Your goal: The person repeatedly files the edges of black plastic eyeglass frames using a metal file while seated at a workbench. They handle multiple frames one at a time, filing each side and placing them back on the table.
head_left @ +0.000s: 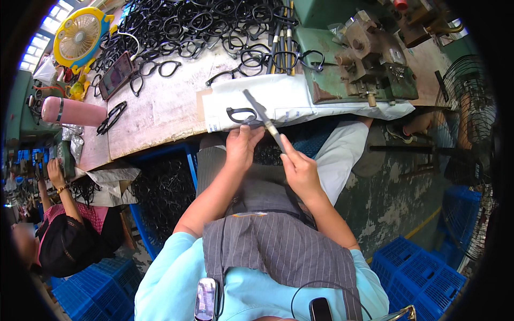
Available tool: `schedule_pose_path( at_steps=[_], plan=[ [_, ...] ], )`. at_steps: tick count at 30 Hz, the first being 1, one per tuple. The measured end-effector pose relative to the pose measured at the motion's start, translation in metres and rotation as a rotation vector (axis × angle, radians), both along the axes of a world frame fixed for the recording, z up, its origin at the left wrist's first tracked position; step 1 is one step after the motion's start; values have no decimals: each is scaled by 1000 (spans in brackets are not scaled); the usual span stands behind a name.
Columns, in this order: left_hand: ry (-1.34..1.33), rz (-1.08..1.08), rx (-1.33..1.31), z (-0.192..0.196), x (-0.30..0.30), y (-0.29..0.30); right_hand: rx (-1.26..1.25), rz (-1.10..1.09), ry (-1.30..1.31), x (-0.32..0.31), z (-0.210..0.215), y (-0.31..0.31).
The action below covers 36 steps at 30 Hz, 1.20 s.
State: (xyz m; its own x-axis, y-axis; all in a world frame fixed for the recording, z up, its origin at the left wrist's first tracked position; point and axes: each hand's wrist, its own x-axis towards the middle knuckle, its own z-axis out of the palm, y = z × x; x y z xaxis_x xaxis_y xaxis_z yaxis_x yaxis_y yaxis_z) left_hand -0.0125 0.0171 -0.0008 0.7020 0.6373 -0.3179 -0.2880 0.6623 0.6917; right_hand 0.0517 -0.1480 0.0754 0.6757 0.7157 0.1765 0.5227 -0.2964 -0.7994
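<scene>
Pinching a black glasses frame [241, 110] between thumb and fingers of the left hand [244, 145], right at the front edge of the bench [174, 93], over a white sheet [289, 95] draped along that edge. Grasping a dark stick [259, 111] with a pale band by its near end in the right hand [301, 167], slanting it up and leftward across the sheet, just beside the frame; hard to tell whether touching.

Heaped toward the far edge of the bench, from the left part to the middle: a big pile of black frames [176, 24]. Laid side by side at the right of that pile, pointing toward the front edge: banded sticks [276, 51], with some frames lying over them. Set at the bench's right end, behind the sheet: a green machine [327, 80] with worn metal blocks. Placed near the far left corner: a yellow and blue fan [80, 37], and closer in, a tilted phone [116, 76]. Nearer the front left corner: a pink bottle [80, 112], just beside a lone pair of glasses [111, 117]. Below the front edge, on the left: more frames [163, 187]. Beyond the left end: a co-worker [69, 235] with a raised arm.
</scene>
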Motion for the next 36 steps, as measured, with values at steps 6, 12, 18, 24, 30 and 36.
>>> schedule_pose_path(
  at_steps=[6, 12, 18, 24, 30, 36],
  plan=[
    [644, -552, 836, 13, -34, 12, -32, -159, -80, 8, 14, -31],
    [308, -1164, 1289, 96, -22, 25, -81, -150, -89, 11, -3, -36],
    [421, -427, 1815, 145, 85, 83, -23, -161, -112, 11, -9, -36],
    [683, -314, 2010, 119, 125, 145, -41, -161, -109, 9, -13, -34],
    [625, 19, 1982, 123, 97, 142, 6, -155, -103, 8, -18, -34],
    [501, 113, 1321, 135, 39, 102, -17, -166, -112, 7, -17, -34]
  ],
)
